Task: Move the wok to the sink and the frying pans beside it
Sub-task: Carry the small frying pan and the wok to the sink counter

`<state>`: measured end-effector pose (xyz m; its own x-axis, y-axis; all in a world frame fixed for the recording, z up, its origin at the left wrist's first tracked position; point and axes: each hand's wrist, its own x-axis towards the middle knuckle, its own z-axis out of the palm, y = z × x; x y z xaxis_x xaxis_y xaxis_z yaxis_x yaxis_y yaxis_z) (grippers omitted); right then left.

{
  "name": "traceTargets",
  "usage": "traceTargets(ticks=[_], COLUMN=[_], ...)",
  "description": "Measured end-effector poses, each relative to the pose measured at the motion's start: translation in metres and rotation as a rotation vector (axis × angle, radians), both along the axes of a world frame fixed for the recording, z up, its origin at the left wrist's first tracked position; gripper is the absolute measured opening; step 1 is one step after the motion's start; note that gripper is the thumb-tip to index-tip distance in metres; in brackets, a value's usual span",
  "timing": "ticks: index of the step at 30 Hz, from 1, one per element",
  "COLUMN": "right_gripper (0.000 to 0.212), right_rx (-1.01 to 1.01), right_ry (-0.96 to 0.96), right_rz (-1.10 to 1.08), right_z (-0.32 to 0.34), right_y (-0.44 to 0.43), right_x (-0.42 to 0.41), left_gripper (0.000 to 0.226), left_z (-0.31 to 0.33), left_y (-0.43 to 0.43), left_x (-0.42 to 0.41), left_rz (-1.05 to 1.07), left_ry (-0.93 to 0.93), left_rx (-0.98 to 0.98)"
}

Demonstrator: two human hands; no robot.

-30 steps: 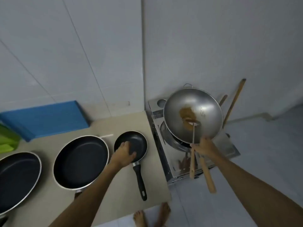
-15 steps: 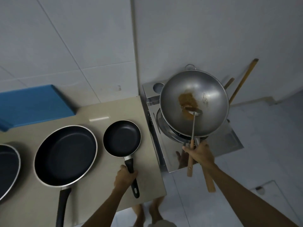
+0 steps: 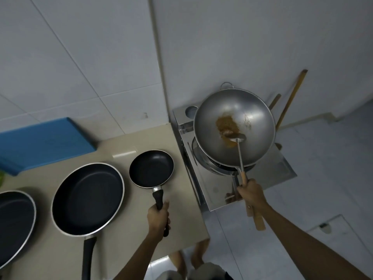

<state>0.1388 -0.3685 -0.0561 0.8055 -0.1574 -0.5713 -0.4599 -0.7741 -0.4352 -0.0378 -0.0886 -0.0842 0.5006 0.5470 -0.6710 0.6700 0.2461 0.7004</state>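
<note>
A steel wok (image 3: 252,118) with brown residue sits tilted over the stove burner at the right. My right hand (image 3: 251,191) is closed around its wooden handle together with the wooden handle of a metal ladle (image 3: 239,147) whose bowl rests inside the wok. Three black frying pans lie on the beige counter: a small one (image 3: 151,168), a large one (image 3: 87,199), and another (image 3: 14,223) cut off at the left edge. My left hand (image 3: 158,218) grips the small pan's black handle. No sink is in view.
A steel stove (image 3: 270,178) stands right of the counter (image 3: 181,215). A blue board (image 3: 44,140) leans against the tiled wall at the back left. Wooden sticks (image 3: 290,98) lean in the corner behind the wok. My bare feet show below the counter's edge.
My left hand left the small pan's bowl and closed on its handle. The right hand keeps hold of the wok handle and ladle. The camera view shifted.
</note>
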Motion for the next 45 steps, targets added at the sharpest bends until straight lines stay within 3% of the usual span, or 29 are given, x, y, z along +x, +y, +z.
traceTargets(ticks=[6, 12, 19, 25, 34, 40, 45], right_gripper=[0.028, 0.035, 0.044, 0.055, 0.065, 0.067, 0.066], right_rx=[0.14, 0.43, 0.755, 0.724, 0.525, 0.486, 0.466], right_ry=[0.034, 0.084, 0.191, 0.179, 0.144, 0.126, 0.12], right_rz=[0.01, -0.067, -0.273, -0.196, -0.029, 0.031, 0.066], right_z=[0.014, 0.014, 0.011, 0.016, 0.045, 0.071, 0.086], right_y=[-0.012, -0.026, -0.02, -0.03, -0.046, -0.032, 0.014], right_x=[-0.015, -0.027, -0.019, -0.022, -0.035, -0.061, -0.115], left_gripper=[0.039, 0.034, 0.034, 0.044, 0.036, 0.031, 0.032], left_z=[0.051, 0.089, 0.109, 0.113, 0.117, 0.127, 0.14], left_y=[0.01, 0.019, 0.005, -0.012, -0.012, 0.003, 0.039], left_x=[-0.003, 0.001, 0.005, 0.004, -0.004, -0.036, -0.117], left_rz=[-0.13, -0.215, -0.192, -0.177, -0.091, 0.004, 0.076], left_ry=[-0.178, -0.324, -0.358, -0.345, -0.363, -0.396, -0.436], left_rx=[0.093, -0.017, -0.086, -0.003, 0.026, -0.011, 0.063])
